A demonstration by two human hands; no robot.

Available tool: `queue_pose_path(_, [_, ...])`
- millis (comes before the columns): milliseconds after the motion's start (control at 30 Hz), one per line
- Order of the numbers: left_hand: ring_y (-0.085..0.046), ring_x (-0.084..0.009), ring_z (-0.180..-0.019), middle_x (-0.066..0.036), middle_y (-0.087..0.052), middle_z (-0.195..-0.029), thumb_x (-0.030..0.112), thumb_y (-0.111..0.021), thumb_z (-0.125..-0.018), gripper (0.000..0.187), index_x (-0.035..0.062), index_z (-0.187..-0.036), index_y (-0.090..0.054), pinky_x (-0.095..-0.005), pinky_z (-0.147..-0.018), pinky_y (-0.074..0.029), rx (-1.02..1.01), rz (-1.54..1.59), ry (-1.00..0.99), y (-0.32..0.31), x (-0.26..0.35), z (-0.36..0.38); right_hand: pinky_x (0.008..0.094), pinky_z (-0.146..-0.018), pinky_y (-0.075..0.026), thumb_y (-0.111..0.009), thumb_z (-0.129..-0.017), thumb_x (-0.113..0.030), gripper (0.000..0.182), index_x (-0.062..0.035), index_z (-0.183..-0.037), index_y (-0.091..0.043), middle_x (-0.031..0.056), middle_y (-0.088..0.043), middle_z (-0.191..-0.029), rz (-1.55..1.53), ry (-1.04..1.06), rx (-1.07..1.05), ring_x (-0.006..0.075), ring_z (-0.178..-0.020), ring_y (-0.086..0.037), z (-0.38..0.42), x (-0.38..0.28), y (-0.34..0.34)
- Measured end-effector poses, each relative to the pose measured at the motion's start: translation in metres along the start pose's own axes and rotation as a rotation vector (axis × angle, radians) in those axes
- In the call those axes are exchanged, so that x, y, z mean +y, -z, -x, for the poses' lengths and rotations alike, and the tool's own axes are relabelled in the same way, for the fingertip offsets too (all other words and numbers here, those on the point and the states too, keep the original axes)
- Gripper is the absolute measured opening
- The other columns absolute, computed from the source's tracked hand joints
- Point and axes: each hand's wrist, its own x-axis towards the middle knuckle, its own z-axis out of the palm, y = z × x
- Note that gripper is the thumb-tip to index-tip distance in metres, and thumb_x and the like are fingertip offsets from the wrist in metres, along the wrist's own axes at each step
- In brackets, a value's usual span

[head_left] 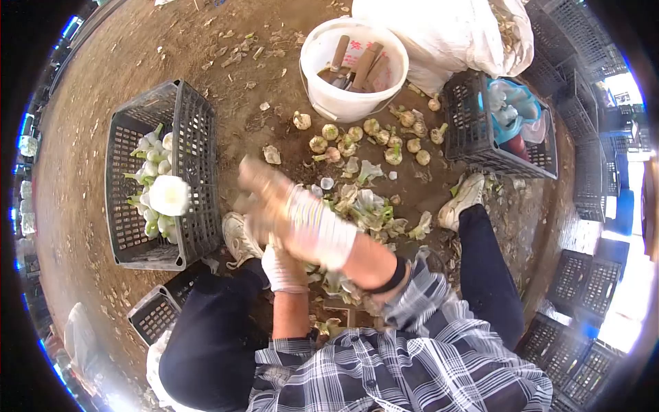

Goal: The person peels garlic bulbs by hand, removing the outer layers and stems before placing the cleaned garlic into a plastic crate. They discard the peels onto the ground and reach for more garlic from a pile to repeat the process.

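Observation:
My right hand (271,196), in a soiled white glove, reaches to the left across my left hand (278,264). Motion smears the right hand's fingers. The left hand, also gloved, is partly covered by the right, with its fingers hidden. No held thing can be made out in either. A round white peeled bulb (169,195) appears in front of the black crate (195,137) at left, apart from both hands. Inside that crate lie several peeled garlic bulbs (152,154) with green stems. Unpeeled garlic bulbs (347,145) lie on the ground beyond my hands.
Peeled skins and leaves (371,209) litter the ground between my shoes. A white bucket (319,89) with tools in it stands ahead, near a white sack (439,34). At right is a crate (470,117) holding a blue bag (511,106). More crates (566,288) line the right side.

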Motion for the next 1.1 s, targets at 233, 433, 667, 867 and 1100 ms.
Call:
queue_pose_path(233, [-0.064, -0.0146, -0.083, -0.008, -0.069, -0.092, 0.015, -0.062, -0.093, 0.021, -0.0039, -0.100, -0.068, -0.0276, -0.077, -0.050, 0.032, -0.279, 0.189, -0.041, 0.021, 0.025, 0.0494, -0.089, -0.052, -0.054, -0.087, -0.019, 0.034, -0.0056, -0.117, -0.063, 0.0234, -0.058, -0.124, 1.853, -0.304, 0.460, 0.0402, -0.102, -0.065, -0.073, 0.043, 0.217])
queue_pose_path(433, [-0.062, -0.0188, -0.088, -0.012, -0.067, -0.105, 0.012, -0.070, -0.084, 0.052, 0.0008, -0.132, -0.054, -0.0296, -0.081, -0.052, -0.185, -0.697, -0.053, -0.029, -0.008, 0.017, 0.0461, -0.091, -0.051, -0.057, -0.088, -0.021, 0.029, -0.0040, -0.109, -0.068, 0.0236, -0.066, -0.115, 1.710, -0.532, 0.336, 0.0388, -0.108, -0.063, -0.042, 0.054, 0.228])
queue_pose_path(667, [-0.054, -0.0226, -0.121, -0.015, -0.050, -0.136, -0.004, -0.068, -0.082, 0.078, 0.0047, -0.149, -0.029, -0.0345, -0.103, -0.046, -0.562, -0.521, -0.133, -0.042, -0.010, 0.044, 0.0277, -0.069, -0.050, -0.068, -0.090, -0.029, 0.033, -0.0054, -0.113, -0.066, -0.0003, -0.068, -0.094, 0.434, -0.114, 0.353, 0.0125, -0.081, -0.063, 0.097, 0.005, 0.102])
queue_pose_path(867, [-0.054, -0.0237, -0.121, -0.012, -0.051, -0.133, -0.007, -0.077, -0.074, 0.080, 0.0037, -0.143, -0.037, -0.0356, -0.102, -0.048, -0.680, -0.418, -0.192, -0.057, 0.000, 0.089, 0.0223, -0.061, -0.047, -0.072, -0.088, -0.043, 0.046, -0.0077, -0.117, -0.064, -0.0021, -0.067, -0.096, 0.081, -0.008, 0.441, 0.0072, -0.076, -0.061, 0.153, -0.007, 0.048])
queue_pose_path(1100, [-0.061, -0.0215, -0.111, -0.012, -0.060, -0.123, -0.003, -0.083, -0.070, 0.072, 0.0017, -0.134, -0.051, -0.0310, -0.094, -0.051, -0.602, -0.990, -0.710, -0.064, 0.041, 0.135, 0.0244, -0.073, -0.048, -0.073, -0.090, -0.033, 0.037, -0.0053, -0.115, -0.068, -0.0012, -0.068, -0.096, 0.042, -0.069, 0.441, 0.0074, -0.083, -0.060, 0.186, -0.021, 0.025])
